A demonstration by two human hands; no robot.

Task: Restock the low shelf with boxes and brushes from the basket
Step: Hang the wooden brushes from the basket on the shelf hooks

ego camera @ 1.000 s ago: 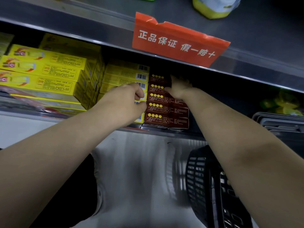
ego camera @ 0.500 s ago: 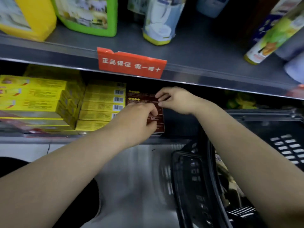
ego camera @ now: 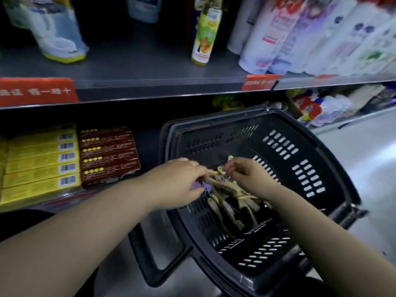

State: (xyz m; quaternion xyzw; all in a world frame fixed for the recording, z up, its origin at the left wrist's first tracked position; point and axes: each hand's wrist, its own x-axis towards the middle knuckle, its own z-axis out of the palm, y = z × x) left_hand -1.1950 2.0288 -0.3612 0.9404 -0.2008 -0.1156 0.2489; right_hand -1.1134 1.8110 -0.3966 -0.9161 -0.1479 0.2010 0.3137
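We read "十" on the red shelf tag [ego camera: 36, 92] (rest blurred); inside the black basket [ego camera: 321, 168], our left hand [ego camera: 180, 183] and right hand [ego camera: 246, 174] pinch wooden brushes [ego camera: 227, 189].

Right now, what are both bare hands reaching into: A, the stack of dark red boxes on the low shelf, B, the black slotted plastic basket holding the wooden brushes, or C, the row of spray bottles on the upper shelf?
B: the left hand and right hand are both over the black slotted plastic basket, fingers on the pale wooden brushes, well clear of the dark red boxes.
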